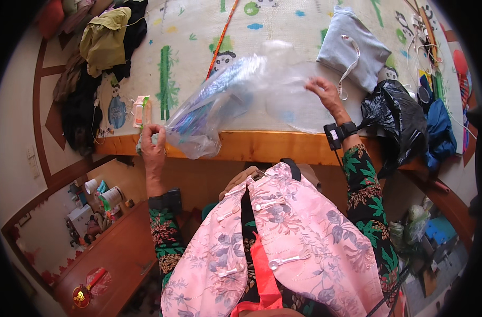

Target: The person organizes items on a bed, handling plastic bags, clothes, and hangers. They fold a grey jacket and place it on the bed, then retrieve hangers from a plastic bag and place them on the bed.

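Observation:
A clear plastic bag (209, 115) with a bluish-purple sheen is spread between my hands over the bed's wooden front edge (272, 147). My left hand (153, 142) pinches one corner of it at the left. My right hand (324, 93) has its fingertips together at the film's right side, over the mat. Part of the bag hangs below the edge's top. A folded grey-blue garment (352, 47) with a white tape measure (354, 59) on it lies just beyond my right hand. To the right of my right wrist sits a black plastic bag (397, 111).
An orange stick (224, 35) lies on the panda-patterned mat (193, 20). A wipes packet (141, 111) stands near the left edge, beside dark clothes (80, 107). Cables (419, 45) lie at far right. A pink floral garment (304, 226) hangs before my body.

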Demonstrator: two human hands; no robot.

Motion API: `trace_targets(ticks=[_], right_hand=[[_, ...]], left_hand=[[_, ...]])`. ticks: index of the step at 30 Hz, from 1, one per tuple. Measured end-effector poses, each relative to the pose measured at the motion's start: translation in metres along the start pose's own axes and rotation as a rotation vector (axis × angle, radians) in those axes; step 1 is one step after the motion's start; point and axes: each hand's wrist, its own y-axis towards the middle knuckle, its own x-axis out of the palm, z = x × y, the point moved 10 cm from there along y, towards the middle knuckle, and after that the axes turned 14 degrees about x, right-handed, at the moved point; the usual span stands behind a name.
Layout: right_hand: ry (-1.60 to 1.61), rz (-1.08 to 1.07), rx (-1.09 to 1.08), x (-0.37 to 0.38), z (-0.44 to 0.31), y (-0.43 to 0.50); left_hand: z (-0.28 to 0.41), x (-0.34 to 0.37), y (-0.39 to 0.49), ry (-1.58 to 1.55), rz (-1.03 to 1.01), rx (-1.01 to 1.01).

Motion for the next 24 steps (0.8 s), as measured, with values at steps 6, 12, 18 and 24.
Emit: trace_targets(ticks=[6,12,18,24], right_hand=[[-0.23,-0.282,-0.251,0.037,-0.034,-0.041],[0.929,-1.055,0.339,0.138,-0.066,-0.052],[-0.009,-1.093,0.345,0.216,-0.053,-0.043],[-0.227,-0.718,-0.155,0.279,-0.07,-0.022]], left_hand=[[0.004,0.001,-0.005,0.01,-0.061,0.116],[-0.007,0.002,-0.018,-0.082,-0.042,-0.033],[0.001,0.005,-0.023,-0.04,-0.079,-0.069],[-0.007,0.0,-0.028,-0.021,-0.005,-0.118]])
